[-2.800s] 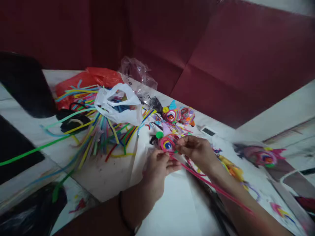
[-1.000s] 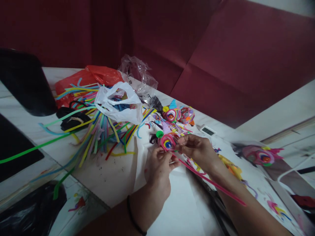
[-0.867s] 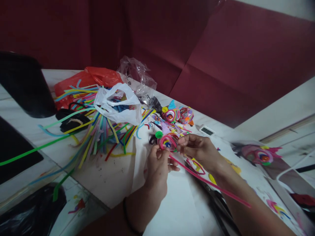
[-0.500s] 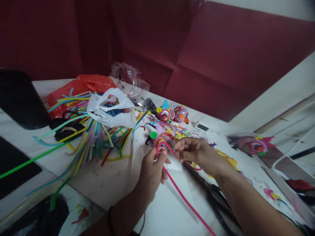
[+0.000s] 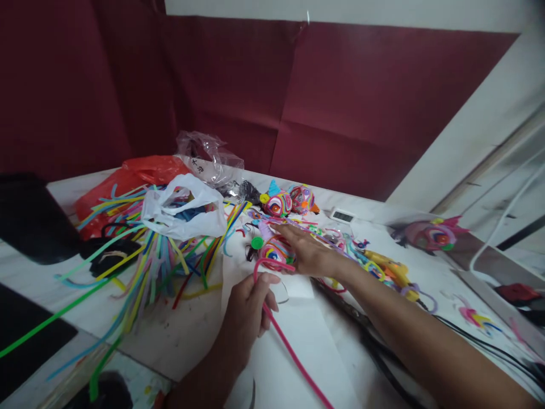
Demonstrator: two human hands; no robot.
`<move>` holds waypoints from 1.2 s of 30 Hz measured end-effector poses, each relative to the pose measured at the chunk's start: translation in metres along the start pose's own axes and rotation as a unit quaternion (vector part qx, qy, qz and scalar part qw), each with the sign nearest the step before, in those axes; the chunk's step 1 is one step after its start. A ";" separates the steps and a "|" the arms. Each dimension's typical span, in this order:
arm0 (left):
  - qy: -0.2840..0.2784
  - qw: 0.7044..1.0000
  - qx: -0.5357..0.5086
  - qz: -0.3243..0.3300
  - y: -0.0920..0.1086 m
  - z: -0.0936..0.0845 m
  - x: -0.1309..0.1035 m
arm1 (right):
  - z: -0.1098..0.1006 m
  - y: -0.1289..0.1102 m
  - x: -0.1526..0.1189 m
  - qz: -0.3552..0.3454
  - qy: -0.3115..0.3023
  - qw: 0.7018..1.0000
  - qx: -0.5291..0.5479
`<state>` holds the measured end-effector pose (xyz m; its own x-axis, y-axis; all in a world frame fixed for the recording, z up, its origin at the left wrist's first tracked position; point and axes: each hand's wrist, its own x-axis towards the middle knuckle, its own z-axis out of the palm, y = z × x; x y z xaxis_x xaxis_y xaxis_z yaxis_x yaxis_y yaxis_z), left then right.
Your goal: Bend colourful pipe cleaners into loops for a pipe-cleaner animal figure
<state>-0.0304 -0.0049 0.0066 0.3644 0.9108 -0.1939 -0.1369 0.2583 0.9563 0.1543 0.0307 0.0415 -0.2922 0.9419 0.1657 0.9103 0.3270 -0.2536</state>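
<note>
My left hand (image 5: 249,307), thumb pressed to the fingers, grips a long pink pipe cleaner (image 5: 293,353). Its upper part is bent over to the right above my fingers, and its tail runs down to the bottom edge. Just beyond lies a round, fish-like craft (image 5: 272,250) of coloured coils with a blue eye and a green disc (image 5: 256,243). My right hand (image 5: 304,247) stretches across the craft's right side, its fingers extended over small coloured pieces. The fingertips are partly lost against those pieces, and I see nothing held there. White paper (image 5: 293,335) lies underneath.
On the left, a white plastic bag (image 5: 183,218) rests on a bundle of coloured pipe cleaners (image 5: 157,255), beside a red bag (image 5: 149,168). Two similar crafts (image 5: 279,203) stand behind; another (image 5: 434,234) is at right. A black-handled tool (image 5: 361,324) lies under my right forearm.
My right hand has let go of the pink pipe cleaner and moved forward and left over the craft. The left hand keeps hold of it, and the pipe cleaner's end now points right. The camera view has turned.
</note>
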 end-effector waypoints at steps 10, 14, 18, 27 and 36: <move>-0.018 1.000 0.012 -0.003 -0.001 -0.006 0.005 | 0.014 0.007 0.001 -0.007 0.023 1.000 -0.012; -0.014 1.000 0.011 -0.006 -0.001 -0.007 0.004 | 0.012 0.005 0.001 0.007 0.041 0.999 0.008; -0.012 1.000 0.006 -0.007 0.002 -0.010 0.003 | -0.003 0.001 -0.002 0.038 0.064 0.996 0.048; -0.015 1.000 0.000 0.000 0.008 -0.023 0.005 | -0.056 -0.001 -0.018 0.069 0.080 0.958 0.266; 0.027 0.999 -0.041 0.013 0.026 -0.037 -0.007 | -0.065 -0.037 -0.047 0.075 -0.041 0.939 0.334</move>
<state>-0.0709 0.0070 0.0243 0.3091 0.9334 -0.1825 -0.2218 0.2573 0.9405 0.1534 -0.0303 0.1053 -0.2216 0.9750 0.0138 0.5633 0.1396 -0.8144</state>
